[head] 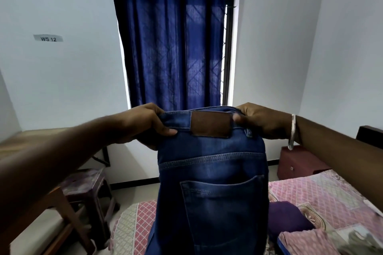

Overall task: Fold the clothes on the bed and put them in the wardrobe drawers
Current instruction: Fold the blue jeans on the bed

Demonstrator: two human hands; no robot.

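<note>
Jeans [211, 172] held up by waistband, left hand [145, 124] and right hand [261, 120] both pinching it. Keep legs aligned, lower flat onto bed [310, 188] at near right, then fold.

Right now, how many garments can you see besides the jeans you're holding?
2: a purple garment on the bed right of the jeans, and a pink one nearer the camera. The jeans may hide more.

The bed [323, 190] wears a pink patterned quilt — on it lie a purple garment [288, 217] and a folded pink cloth [304, 241].
</note>
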